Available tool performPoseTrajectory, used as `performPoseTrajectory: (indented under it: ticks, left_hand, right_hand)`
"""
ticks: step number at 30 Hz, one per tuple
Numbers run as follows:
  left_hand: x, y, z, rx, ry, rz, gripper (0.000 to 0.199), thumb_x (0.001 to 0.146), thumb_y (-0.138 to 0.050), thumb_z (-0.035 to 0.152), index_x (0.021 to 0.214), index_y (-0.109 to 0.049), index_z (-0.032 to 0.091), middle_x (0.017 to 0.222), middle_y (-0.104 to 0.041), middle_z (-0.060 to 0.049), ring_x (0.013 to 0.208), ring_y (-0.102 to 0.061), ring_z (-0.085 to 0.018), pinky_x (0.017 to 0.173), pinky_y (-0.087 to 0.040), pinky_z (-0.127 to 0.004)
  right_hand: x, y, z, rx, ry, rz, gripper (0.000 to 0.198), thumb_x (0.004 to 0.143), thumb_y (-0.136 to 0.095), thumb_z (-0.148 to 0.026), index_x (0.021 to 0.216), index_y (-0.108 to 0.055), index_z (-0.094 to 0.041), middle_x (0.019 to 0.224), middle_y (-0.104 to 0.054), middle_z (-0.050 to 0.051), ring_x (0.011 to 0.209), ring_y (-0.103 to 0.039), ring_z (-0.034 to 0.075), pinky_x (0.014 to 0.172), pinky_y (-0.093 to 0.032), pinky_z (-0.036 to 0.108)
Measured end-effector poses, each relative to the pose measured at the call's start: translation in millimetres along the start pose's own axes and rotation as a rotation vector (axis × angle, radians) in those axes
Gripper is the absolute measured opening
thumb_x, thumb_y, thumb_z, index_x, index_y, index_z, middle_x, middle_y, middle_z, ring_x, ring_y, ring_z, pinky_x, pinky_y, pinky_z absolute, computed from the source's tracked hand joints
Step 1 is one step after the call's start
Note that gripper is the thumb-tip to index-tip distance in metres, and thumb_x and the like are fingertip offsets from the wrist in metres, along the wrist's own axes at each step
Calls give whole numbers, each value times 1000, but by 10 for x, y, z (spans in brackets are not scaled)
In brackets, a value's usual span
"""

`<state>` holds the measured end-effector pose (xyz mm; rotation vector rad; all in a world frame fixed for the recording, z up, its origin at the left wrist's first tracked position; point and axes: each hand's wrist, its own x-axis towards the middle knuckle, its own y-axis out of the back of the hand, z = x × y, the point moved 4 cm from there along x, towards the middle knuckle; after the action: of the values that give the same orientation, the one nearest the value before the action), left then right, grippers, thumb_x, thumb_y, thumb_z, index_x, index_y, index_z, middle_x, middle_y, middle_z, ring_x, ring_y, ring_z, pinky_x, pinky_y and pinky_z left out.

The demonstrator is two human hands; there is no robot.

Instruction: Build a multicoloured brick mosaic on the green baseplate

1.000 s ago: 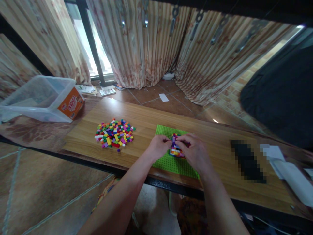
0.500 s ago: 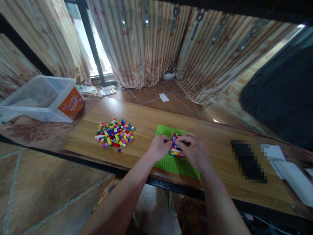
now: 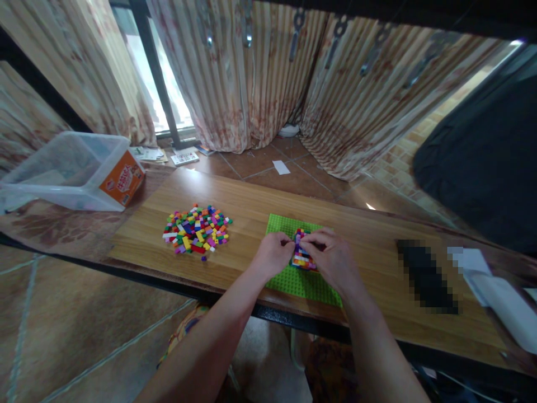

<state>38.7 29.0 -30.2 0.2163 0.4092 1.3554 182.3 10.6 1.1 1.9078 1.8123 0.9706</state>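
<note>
1. Two hands work just right of the frame's centre. We see the left hand (image 3: 272,256) with thumb and fingertips drawn to a narrow gap at the left side of the brick assembly (image 3: 304,261). We cannot tell whether a brick lies between them.
2. At the opposite side, we see the right hand (image 3: 333,262) with thumb and fingers bent inward, also narrow, the thumb tip over the upper part of the assembly. We cannot confirm a held piece; the fingers cover the contact area.
3. We locate the assembly, a multicoloured block of small bricks, on the green baseplate (image 3: 305,286), right of and below centre.
4. We judge the step in hand to be seating or aligning a small piece on the assembly. In our judgement, the next move calls for studs squared up, one hand bracing and the other pressing straight down.
5. Left of centre, on the wooden board (image 3: 140,229), we note a loose brick pile (image 3: 197,230) of mixed colours, in no container, with a single purple brick (image 3: 203,258) just apart below it.
6. At the left of the frame, beyond the board, we find the clear plastic tub (image 3: 79,196) with an orange label (image 3: 122,180). We cannot tell whether the pale shape inside its outline lies within or behind it.
</note>
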Motion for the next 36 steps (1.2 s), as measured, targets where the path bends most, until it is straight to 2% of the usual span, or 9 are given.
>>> performPoseTrajectory:
  ticks: [12, 18, 21, 24, 26, 29, 32, 36]
  left_hand:
    - [11, -8, -26, 42, 10, 13, 21, 81, -55, 18, 70, -72, 15, 67, -67, -2, 65, -57, -13, 61, -39, -24]
    - [24, -3, -23, -27, 13, 8, 23, 82, -55, 19, 62, -66, 15, 59, -59, 1, 61, -52, -12, 58, -36, -24]
    - [29, 50, -14, -211, 85, 75, 26, 84, -57, 24, 59, -61, 15, 55, -54, 2, 54, -45, -10, 54, -32, -24]
    - [13, 111, 27, -609, 197, 116, 25, 86, -61, 31, 68, -61, 14, 59, -54, 3, 49, -40, -7, 50, -31, -22]
    - [-8, 132, 96, -918, 245, 70, 25, 88, -62, 35, 76, -64, 13, 66, -58, 1, 52, -46, -6, 53, -38, -20]
    - [-46, 151, 225, -1245, 276, -65, 36, 93, -54, 44, 86, -66, 11, 82, -66, -8, 74, -63, -11, 73, -50, -22]
    - [-79, 161, 317, -1373, 251, -188, 47, 97, -43, 51, 96, -66, 10, 100, -69, -14, 97, -66, -18, 88, -51, -28]
    - [-110, 152, 361, -1387, 210, -261, 55, 98, -34, 55, 103, -66, 11, 111, -68, -16, 104, -65, -19, 90, -50, -28]
  right_hand:
    - [-1, 6, -13, 10, 1, -29, 14, 81, -65, -30, 74, -76, -24, 80, -68, 4, 78, -62, 20, 75, -45, 36]
    - [5, 48, 42, 107, -20, -80, 18, 82, -65, -35, 76, -77, -23, 83, -71, 4, 77, -64, 18, 73, -47, 32]
    - [-5, 84, 88, 179, -52, -42, 19, 82, -66, -38, 81, -77, -22, 87, -72, 4, 80, -66, 19, 73, -49, 32]
    - [-16, 115, 84, 211, -74, 40, 20, 84, -65, -38, 84, -76, -22, 86, -74, 4, 80, -67, 19, 74, -51, 33]
    - [-19, 140, 38, 217, -58, 117, 20, 85, -64, -38, 83, -76, -22, 85, -74, 4, 78, -66, 19, 73, -52, 33]
    - [-21, 172, -73, 216, 4, 201, 17, 86, -64, -35, 82, -75, -23, 84, -73, 3, 78, -65, 19, 74, -51, 33]
    - [-30, 162, -199, 194, 73, 184, 14, 88, -63, -32, 86, -74, -24, 88, -73, 3, 82, -65, 18, 77, -51, 32]
    - [-50, 67, -325, 148, 134, 87, 12, 89, -64, -31, 92, -74, -25, 96, -72, 4, 93, -66, 20, 86, -50, 36]
